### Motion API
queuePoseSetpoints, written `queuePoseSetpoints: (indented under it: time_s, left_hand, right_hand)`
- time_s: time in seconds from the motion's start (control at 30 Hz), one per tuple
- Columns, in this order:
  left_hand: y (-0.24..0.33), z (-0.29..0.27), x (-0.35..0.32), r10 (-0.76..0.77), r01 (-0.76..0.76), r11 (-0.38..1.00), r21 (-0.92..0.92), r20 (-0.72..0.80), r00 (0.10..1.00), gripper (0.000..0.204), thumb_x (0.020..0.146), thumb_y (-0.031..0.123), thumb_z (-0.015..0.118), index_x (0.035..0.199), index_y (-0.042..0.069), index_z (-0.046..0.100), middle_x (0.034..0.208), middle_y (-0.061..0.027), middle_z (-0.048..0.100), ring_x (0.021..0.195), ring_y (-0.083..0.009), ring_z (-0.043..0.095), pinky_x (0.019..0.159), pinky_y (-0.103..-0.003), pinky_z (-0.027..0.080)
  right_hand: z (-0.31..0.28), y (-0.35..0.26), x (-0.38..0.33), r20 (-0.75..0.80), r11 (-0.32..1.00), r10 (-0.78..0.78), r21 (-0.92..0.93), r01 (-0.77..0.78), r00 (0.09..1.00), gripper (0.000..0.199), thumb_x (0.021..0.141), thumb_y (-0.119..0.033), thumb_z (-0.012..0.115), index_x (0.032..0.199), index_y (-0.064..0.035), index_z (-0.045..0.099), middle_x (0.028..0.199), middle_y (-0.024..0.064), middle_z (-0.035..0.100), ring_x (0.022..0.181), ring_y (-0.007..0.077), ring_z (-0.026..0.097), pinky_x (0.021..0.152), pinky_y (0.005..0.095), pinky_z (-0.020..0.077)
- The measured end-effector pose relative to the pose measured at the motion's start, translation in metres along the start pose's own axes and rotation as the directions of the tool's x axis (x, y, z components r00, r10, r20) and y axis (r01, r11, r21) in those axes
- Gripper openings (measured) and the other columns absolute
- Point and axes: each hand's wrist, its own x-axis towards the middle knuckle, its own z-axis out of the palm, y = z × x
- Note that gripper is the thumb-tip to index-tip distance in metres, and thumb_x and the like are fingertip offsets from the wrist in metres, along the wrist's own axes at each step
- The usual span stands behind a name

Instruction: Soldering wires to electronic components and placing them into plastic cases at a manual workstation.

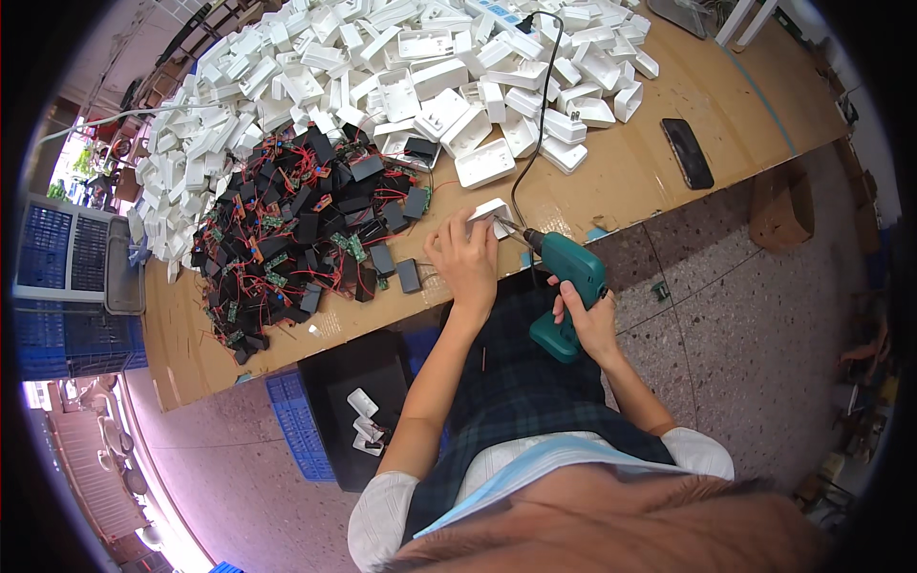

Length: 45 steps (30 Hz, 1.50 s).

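Note:
Near the front edge of the table, my left hand (464, 256) holds a small white plastic case (493, 209) down, its fingers closed over the near side. My right hand (589, 315) is wrapped round the handle of a green power drill (574, 265). The drill lies nearly level, and its bit points left into the white case. Whether the tip touches a screw is too small to tell. Just left of my left hand lies a black rectangular box (409, 276), beside a heap of black boxes with red wires and green circuit boards (304, 215).
A large pile of white plastic cases (401, 72) covers the table's far side. A black cable (547, 91) runs from a power strip (492, 11) down toward the drill. A phone (688, 153) lies at right. Below the table edge, a black bin (336, 396) holds several white cases.

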Motion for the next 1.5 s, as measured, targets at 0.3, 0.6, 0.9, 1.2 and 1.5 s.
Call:
queuePoseSetpoints:
  time_s: [0.3, 0.6, 0.9, 1.2, 1.5]
  left_hand:
    - [0.002, -0.003, 0.003, 0.015, -0.015, 1.0, 0.017, 0.019, 1.0, 0.015, 0.079, 0.011, 0.076, 0.093, 0.01, 0.069, 0.118, -0.005, 0.063, 0.114, -0.0243, 0.056, 0.099, -0.046, 0.036]
    - [0.003, -0.004, 0.004, 0.029, -0.03, 0.999, 0.019, 0.015, 0.999, 0.013, 0.081, 0.011, 0.075, 0.092, 0.008, 0.069, 0.117, -0.0055, 0.063, 0.111, -0.0245, 0.057, 0.098, -0.045, 0.036]
    - [0.002, -0.003, 0.004, 0.031, -0.031, 0.999, 0.026, 0.007, 1.0, 0.014, 0.081, 0.012, 0.075, 0.093, 0.009, 0.07, 0.117, -0.005, 0.063, 0.111, -0.0235, 0.057, 0.098, -0.045, 0.036]
    - [0.002, -0.003, 0.004, 0.027, -0.028, 0.999, 0.033, 0.019, 0.999, 0.014, 0.081, 0.013, 0.075, 0.095, 0.009, 0.07, 0.117, -0.0049, 0.062, 0.112, -0.0227, 0.057, 0.098, -0.045, 0.036]
    - [0.002, -0.003, 0.004, 0.025, -0.025, 0.999, 0.033, 0.023, 0.999, 0.016, 0.08, 0.011, 0.075, 0.095, 0.009, 0.07, 0.116, -0.0046, 0.062, 0.112, -0.0224, 0.057, 0.098, -0.044, 0.036]
  right_hand:
    - [0.001, -0.002, -0.003, 0.027, 0.999, 0.018, -0.042, -0.017, 0.999, 0.028, 0.103, -0.024, 0.058, 0.104, 0.0026, 0.067, 0.07, 0.0044, 0.063, 0.059, 0.0103, 0.058, 0.056, 0.0264, 0.0471]
    - [0.002, 0.001, -0.004, 0.024, 1.0, 0.027, -0.011, -0.027, 0.999, 0.029, 0.103, -0.024, 0.058, 0.105, 0.0038, 0.066, 0.08, 0.0062, 0.067, 0.061, 0.0105, 0.06, 0.056, 0.0271, 0.0483]
    - [0.001, 0.005, -0.003, 0.02, 1.0, 0.019, 0.007, -0.02, 1.0, 0.028, 0.103, -0.022, 0.057, 0.108, 0.0048, 0.065, 0.096, 0.0079, 0.069, 0.063, 0.0104, 0.06, 0.055, 0.0271, 0.0492]
    - [0.003, 0.005, -0.004, 0.0, 0.999, 0.031, 0.01, -0.031, 1.0, 0.028, 0.103, -0.023, 0.058, 0.104, 0.0043, 0.066, 0.092, 0.0072, 0.068, 0.061, 0.0107, 0.06, 0.055, 0.0276, 0.0488]
    - [-0.001, 0.013, -0.004, 0.014, 0.999, 0.042, -0.01, -0.042, 0.999, 0.027, 0.103, -0.022, 0.059, 0.102, 0.0038, 0.066, 0.087, 0.0071, 0.067, 0.06, 0.0117, 0.06, 0.056, 0.0279, 0.0489]
